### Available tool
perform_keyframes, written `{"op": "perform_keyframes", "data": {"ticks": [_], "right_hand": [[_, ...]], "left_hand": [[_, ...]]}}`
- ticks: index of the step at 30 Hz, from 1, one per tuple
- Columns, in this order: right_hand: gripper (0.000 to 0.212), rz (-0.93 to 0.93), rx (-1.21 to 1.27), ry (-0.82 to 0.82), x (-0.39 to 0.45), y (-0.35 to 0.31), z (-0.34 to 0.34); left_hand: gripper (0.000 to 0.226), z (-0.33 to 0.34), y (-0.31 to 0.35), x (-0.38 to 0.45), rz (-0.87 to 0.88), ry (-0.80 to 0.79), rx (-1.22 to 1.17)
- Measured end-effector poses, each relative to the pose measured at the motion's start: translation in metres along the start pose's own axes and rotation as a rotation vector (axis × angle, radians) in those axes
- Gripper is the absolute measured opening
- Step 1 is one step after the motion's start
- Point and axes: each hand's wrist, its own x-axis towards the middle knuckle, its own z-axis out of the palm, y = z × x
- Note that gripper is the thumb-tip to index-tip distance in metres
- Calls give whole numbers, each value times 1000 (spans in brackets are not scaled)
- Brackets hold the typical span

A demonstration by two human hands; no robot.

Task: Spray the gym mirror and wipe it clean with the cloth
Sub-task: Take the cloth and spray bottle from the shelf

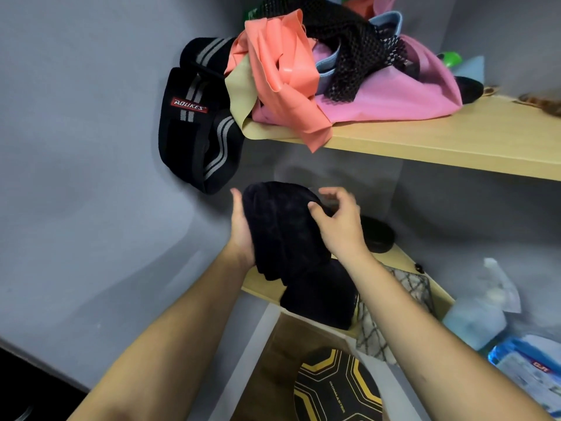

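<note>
Two hands work at one dark cloth [285, 238] in front of a grey wall corner fitted with two wooden shelves. The left hand [241, 229] lies along the cloth's left side, palm against it and fingers reaching up behind the fold, holding it from that side. The right hand [337, 220] grips the cloth's upper right, thumb pressed into the fabric and fingers [335, 194] curled over the top edge, though they are blurred. The cloth hangs down in one long fold, its lower end draped over the front edge of the lower shelf [261, 287]. One spray bottle [481, 308] with pale blue liquid stands at the right, well apart from both hands. On the lower shelf sit one dark round object [378, 233] just behind the right hand and one patterned fabric [403, 302] under the right forearm. The upper shelf [425, 138] carries a heap of bands: one orange band [285, 74], one pink band [394, 98] and one black mesh piece [349, 41], the orange one spilling over the front edge. Two black striped wraps [194, 126] hang beside the upper shelf's left end against the wall. Open room lies to the left, along the bare wall [76, 147]. Below, one black-and-yellow disc [334, 390] lies on the floor.
</note>
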Motion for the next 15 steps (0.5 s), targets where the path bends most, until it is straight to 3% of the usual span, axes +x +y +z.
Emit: {"op": "perform_keyframes", "data": {"ticks": [2, 5, 7, 9, 15], "right_hand": [[48, 132, -53, -32, 2, 6, -5], [76, 506, 365, -210, 1, 5, -15], [60, 679, 589, -339, -2, 1, -22], [40, 688, 634, -373, -4, -1, -23], [17, 530, 615, -96, 1, 0, -17]], "left_hand": [[97, -5, -2, 4, -7, 31, -23], [100, -11, -2, 9, -24, 17, -50], [101, -10, -3, 11, -49, -14, -47], [97, -5, -3, 13, -73, -24, -26], [108, -7, -3, 16, -191, 0, 78]]}}
